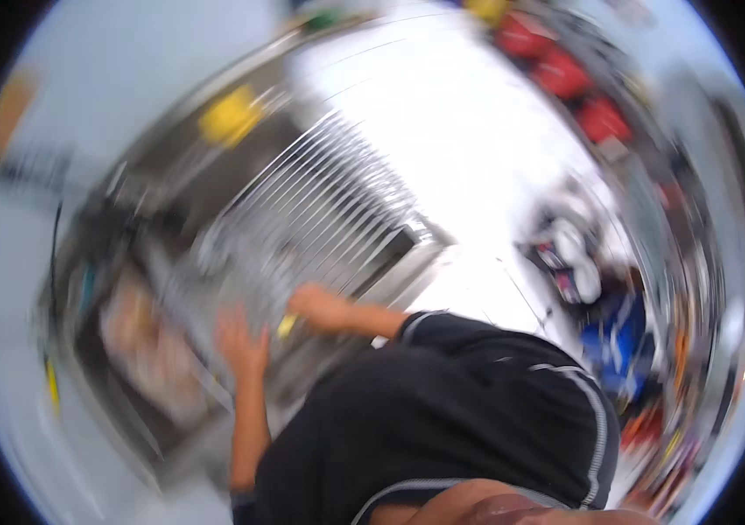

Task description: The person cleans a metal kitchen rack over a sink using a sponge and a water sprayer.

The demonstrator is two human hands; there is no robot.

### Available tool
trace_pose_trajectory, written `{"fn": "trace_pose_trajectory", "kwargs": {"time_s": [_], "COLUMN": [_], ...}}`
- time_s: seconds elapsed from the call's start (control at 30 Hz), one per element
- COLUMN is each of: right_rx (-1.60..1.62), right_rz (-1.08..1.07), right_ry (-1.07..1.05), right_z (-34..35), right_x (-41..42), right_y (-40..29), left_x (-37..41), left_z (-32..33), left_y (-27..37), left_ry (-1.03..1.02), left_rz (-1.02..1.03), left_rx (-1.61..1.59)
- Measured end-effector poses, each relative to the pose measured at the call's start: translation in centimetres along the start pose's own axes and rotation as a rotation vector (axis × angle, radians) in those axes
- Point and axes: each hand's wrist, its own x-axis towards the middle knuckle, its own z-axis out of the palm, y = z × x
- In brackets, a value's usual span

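Note:
Much of the picture is blurred. My right hand [317, 307] is curled around a thin yellow-handled thing [287, 324]; its other end is too blurred to name. Just beneath and ahead of it lies a grey metal surface [254, 269] under a slatted metal rack [326, 190]. My left hand [236, 341] is spread over the near left part of that surface, its fingers apart, with nothing seen in it. A blurred clear or shiny thing [221, 243] lies at the left side of the slats.
To the left is a basin [162, 453] with pale, pinkish contents [149, 341]. A yellow object [231, 117] sits behind the rack. Across the bright floor [464, 131] stand several red things [559, 72], white-and-dark shoes [576, 262] and a blue object [615, 341].

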Motion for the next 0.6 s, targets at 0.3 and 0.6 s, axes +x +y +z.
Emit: {"fn": "trace_pose_trajectory", "kwargs": {"time_s": [0.3,0.6], "right_rx": [0.727,1.436], "right_rz": [0.683,0.791], "right_ry": [0.575,1.042], "right_z": [-3.0,-0.7], "right_x": [-1.8,-10.1], "right_y": [-5.3,-9.1], "left_x": [-1.5,-2.2], "left_z": [-1.7,-1.0], "left_y": [2.9,1.8], "left_ry": [-0.174,-0.221], "left_rz": [-0.076,-0.007], "left_rx": [0.513,0.576]}}
